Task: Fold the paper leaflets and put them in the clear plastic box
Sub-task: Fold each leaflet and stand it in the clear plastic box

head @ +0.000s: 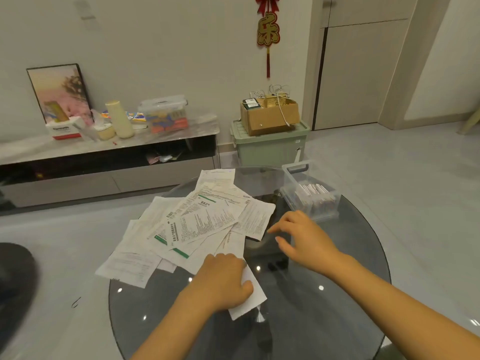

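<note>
Head view, taking the clear plastic box point(310, 194) as landmark. The box stands open at the far right of the round glass table point(337, 294) and already holds a row of folded papers standing on edge; I cannot count them.

Left of the box, a loose heap of unfolded leaflets point(192, 224) fans out, its left edge hanging past the table rim.

Nearer the camera than the box, the left hand point(223, 281) presses flat on 1 white leaflet point(249, 294), thumb laid across it.

The right hand point(301, 237) hovers just in front of the box, fingers spread and relaxed, holding nothing.

Risks, as I judge them: the glass looks slick, so the pinned sheet may skid and crease crookedly. A sweep of either arm could push the overhanging sheets to the floor.
</note>
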`<action>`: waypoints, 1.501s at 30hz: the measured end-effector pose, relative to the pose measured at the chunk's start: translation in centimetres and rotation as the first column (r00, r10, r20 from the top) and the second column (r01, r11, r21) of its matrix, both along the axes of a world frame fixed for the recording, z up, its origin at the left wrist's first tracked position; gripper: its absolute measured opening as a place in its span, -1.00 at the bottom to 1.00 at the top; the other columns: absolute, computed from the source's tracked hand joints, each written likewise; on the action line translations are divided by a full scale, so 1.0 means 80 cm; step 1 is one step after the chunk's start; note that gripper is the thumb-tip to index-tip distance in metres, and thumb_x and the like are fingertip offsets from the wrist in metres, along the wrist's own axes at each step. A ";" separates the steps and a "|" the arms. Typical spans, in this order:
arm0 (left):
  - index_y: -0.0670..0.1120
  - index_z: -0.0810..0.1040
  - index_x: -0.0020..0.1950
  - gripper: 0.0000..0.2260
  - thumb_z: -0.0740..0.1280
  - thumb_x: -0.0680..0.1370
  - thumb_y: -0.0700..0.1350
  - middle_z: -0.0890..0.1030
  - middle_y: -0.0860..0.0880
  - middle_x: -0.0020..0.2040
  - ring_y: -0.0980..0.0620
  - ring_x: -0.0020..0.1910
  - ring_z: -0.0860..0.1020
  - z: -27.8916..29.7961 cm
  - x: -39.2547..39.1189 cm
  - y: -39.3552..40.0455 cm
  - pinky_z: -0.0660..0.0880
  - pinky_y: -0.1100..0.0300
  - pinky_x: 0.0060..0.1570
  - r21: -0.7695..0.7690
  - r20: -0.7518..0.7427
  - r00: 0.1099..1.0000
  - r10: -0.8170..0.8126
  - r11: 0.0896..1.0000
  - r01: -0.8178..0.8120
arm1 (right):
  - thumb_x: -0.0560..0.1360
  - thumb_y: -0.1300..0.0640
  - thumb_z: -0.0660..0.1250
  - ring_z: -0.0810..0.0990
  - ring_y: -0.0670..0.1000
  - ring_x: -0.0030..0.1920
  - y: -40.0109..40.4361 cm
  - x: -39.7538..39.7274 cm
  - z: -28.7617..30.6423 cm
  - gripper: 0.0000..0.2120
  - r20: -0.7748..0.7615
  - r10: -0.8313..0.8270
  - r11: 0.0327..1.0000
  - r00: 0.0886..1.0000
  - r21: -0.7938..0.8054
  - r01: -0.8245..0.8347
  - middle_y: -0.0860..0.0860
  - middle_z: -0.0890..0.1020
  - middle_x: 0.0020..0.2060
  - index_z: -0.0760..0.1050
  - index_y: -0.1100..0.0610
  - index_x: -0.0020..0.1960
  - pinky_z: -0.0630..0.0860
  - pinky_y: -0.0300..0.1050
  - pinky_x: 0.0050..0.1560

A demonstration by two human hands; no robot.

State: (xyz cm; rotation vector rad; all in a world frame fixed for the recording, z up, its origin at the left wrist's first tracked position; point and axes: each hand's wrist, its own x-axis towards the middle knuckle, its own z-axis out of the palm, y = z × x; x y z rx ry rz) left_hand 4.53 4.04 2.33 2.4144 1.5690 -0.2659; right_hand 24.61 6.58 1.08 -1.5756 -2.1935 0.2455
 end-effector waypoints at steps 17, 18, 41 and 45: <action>0.24 0.34 0.39 -0.42 0.45 0.41 0.08 0.21 0.22 0.44 0.04 0.40 0.15 -0.051 -0.013 0.008 0.18 0.07 0.42 -0.171 0.360 0.932 0.043 0.985 0.021 | 0.26 -0.19 0.51 0.26 -0.16 0.11 -0.013 -0.005 -0.024 -0.50 0.052 0.301 0.903 0.952 -0.336 -0.267 -0.14 0.40 0.11 0.49 -0.07 0.13 0.31 -0.30 0.12; 0.23 0.38 0.37 -0.43 0.47 0.40 0.06 0.25 0.22 0.40 0.07 0.39 0.18 -0.051 -0.013 0.011 0.19 0.08 0.41 -0.167 0.394 0.918 0.037 0.985 0.032 | 0.26 -0.19 0.51 0.26 -0.14 0.12 -0.012 -0.006 -0.024 -0.52 0.042 0.299 0.904 0.953 -0.333 -0.269 -0.13 0.40 0.10 0.50 -0.06 0.10 0.31 -0.28 0.13; 0.11 0.53 0.04 -0.91 0.26 0.57 -0.02 0.58 0.17 -0.02 0.24 -0.06 0.50 -0.051 -0.003 0.016 0.33 0.40 -0.16 -0.043 0.668 0.732 0.137 0.988 -0.146 | 0.58 -0.05 0.18 0.59 -0.02 -0.31 -0.006 -0.017 -0.016 -0.70 -0.350 -0.161 0.797 0.923 -0.597 -0.087 -0.03 0.67 -0.33 0.50 0.17 -0.03 0.53 -0.17 -0.17; 0.09 0.36 0.35 -0.64 0.26 0.56 -0.08 0.45 0.12 0.26 0.15 0.23 0.40 -0.063 0.000 0.019 0.23 0.40 0.11 0.035 0.546 0.836 0.045 0.996 -0.077 | 0.53 0.06 0.27 0.55 -0.13 -0.33 -0.006 -0.014 -0.021 -0.94 -0.286 -0.127 0.910 0.950 -0.415 -0.003 -0.06 0.61 -0.36 0.50 0.03 -0.06 0.49 -0.25 -0.20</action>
